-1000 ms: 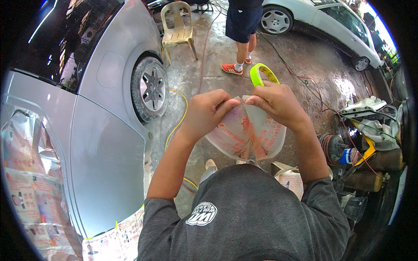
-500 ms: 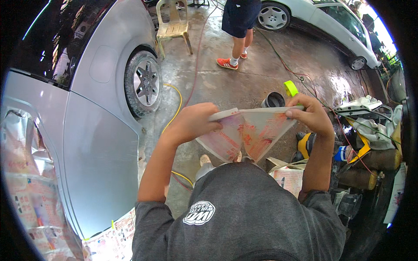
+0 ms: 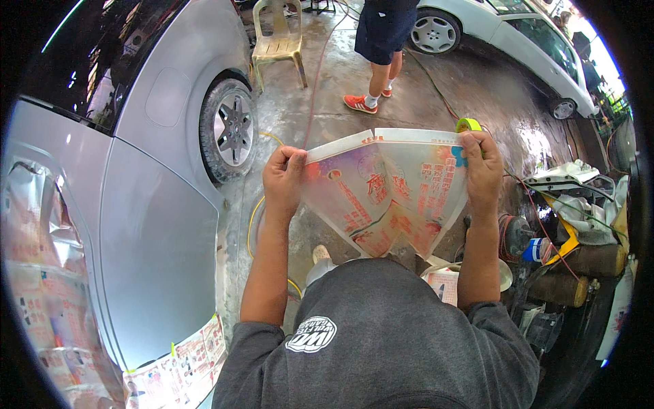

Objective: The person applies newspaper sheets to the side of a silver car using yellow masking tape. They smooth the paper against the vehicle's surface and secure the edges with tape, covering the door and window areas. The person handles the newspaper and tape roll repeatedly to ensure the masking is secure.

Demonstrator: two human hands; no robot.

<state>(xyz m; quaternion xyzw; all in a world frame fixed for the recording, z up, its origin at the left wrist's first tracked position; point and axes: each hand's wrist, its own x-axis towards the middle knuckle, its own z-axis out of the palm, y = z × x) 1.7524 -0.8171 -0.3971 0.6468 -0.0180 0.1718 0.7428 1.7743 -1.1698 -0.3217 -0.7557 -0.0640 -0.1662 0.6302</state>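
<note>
A newspaper sheet (image 3: 347, 198) is stretched between my two hands, with a crease down its middle and red and purple print on it. My left hand (image 3: 283, 178) pinches its upper left corner, thumb on top. My right hand (image 3: 482, 167) grips the upper right corner. At that hand's fingertips is a roll of yellow-green tape (image 3: 468, 125); whether the fingers hold it or it hangs on them, I cannot tell. The sheet's lower part sags towards my body.
A silver car body (image 3: 157, 225) stands on my left, partly masked with newspaper (image 3: 180, 365). Ahead are a plastic chair (image 3: 278, 44), a standing person (image 3: 381, 41) and a white car (image 3: 518, 44). Hoses (image 3: 253, 225) cross the floor. Tins and car parts (image 3: 572, 184) crowd my right.
My hands have moved apart, mainly the left one going left. The newspaper sheet is spread wider and flatter, showing more print. It now covers the dark bucket seen earlier.
</note>
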